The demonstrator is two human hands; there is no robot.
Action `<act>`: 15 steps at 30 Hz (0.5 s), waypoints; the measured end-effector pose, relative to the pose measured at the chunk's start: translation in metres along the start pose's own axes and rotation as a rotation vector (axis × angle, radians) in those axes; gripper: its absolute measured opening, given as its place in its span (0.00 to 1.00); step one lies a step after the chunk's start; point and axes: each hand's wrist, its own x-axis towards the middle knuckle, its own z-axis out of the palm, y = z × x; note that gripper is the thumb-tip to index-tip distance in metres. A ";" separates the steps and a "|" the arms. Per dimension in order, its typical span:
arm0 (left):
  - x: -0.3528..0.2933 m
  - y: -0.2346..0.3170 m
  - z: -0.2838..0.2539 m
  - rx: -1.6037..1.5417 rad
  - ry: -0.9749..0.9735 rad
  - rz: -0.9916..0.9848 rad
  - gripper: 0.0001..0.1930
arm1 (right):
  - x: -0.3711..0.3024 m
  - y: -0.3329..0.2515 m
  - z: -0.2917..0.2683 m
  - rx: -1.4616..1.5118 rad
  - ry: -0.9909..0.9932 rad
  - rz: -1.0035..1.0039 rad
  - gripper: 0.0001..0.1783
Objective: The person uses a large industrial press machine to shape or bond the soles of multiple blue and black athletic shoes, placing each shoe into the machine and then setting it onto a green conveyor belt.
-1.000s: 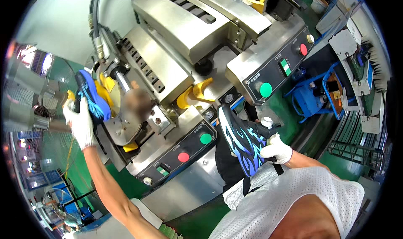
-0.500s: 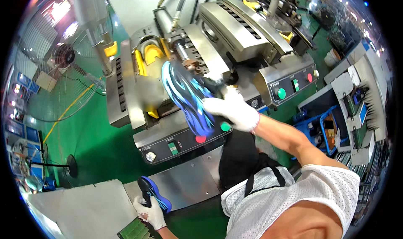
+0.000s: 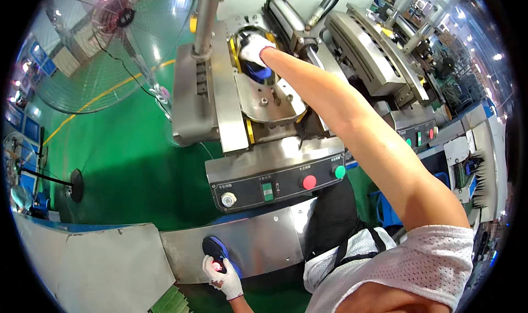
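My right arm reaches forward across the machine. At its end, my white-gloved right hand (image 3: 254, 49) is closed on a dark shoe with a blue part (image 3: 257, 72), which sits in the machine's fixture between yellow-edged side pieces. The hand covers much of that shoe. Low in the view, my left hand (image 3: 224, 277), also gloved in white, grips another shoe, black and blue (image 3: 214, 246), over the bare metal shelf (image 3: 258, 241). Whether that shoe rests on the shelf or hangs just above it, I cannot tell.
A control panel (image 3: 291, 184) with a red button (image 3: 309, 182) and a green button (image 3: 340, 172) fronts the machine. A second machine (image 3: 363, 54) stands to the right. At left is a large fan (image 3: 115, 16); a pale tabletop (image 3: 110, 263) lies at lower left.
My right hand has moved forward, taking its shoe from above the control panel into the machine's fixture. My left hand still holds its shoe by the metal shelf. The whole view has shifted.
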 end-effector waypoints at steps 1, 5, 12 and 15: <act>-0.001 0.001 -0.008 0.006 0.012 -0.041 0.25 | -0.034 -0.037 -0.002 0.042 -0.012 0.141 0.24; 0.006 0.011 -0.008 0.016 0.047 -0.033 0.23 | -0.035 -0.026 0.035 0.051 0.041 0.073 0.25; 0.015 0.017 0.001 0.004 0.035 -0.106 0.26 | -0.054 -0.003 0.002 0.253 -0.097 -0.010 0.38; 0.010 0.004 -0.001 0.018 0.060 -0.186 0.25 | -0.198 -0.043 -0.039 0.559 0.234 -0.122 0.41</act>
